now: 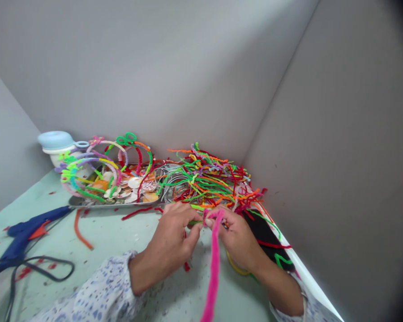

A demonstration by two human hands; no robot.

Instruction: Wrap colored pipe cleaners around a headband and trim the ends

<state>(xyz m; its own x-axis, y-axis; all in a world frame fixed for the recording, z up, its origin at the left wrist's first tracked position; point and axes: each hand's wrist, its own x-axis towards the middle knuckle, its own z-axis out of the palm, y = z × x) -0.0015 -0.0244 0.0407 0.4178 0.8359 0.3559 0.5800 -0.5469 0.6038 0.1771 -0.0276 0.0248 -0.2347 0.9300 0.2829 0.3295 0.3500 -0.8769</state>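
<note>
My left hand (170, 241) and my right hand (237, 239) meet at the front of the pile, fingers curled. A thick pink pipe cleaner (214, 268) hangs down from my right fingers toward the table. A short green pipe cleaner (195, 222) runs between my hands, pinched by my left fingers. Its exact join with the pink one is hidden by my fingers. Just beyond my hands lies a tangled heap of thin multicoloured pipe cleaners (211, 185). A yellow pipe cleaner (235, 264) lies under my right wrist.
A metal tray (114, 204) at the back holds seashells (137, 188) and pipe-cleaner loops (87, 167). A blue hot glue gun (23, 237) with its black cord (47, 268) lies at left. A pale blue-lidded pot (56, 142) and a black sheet (263, 235) are nearby, between grey walls.
</note>
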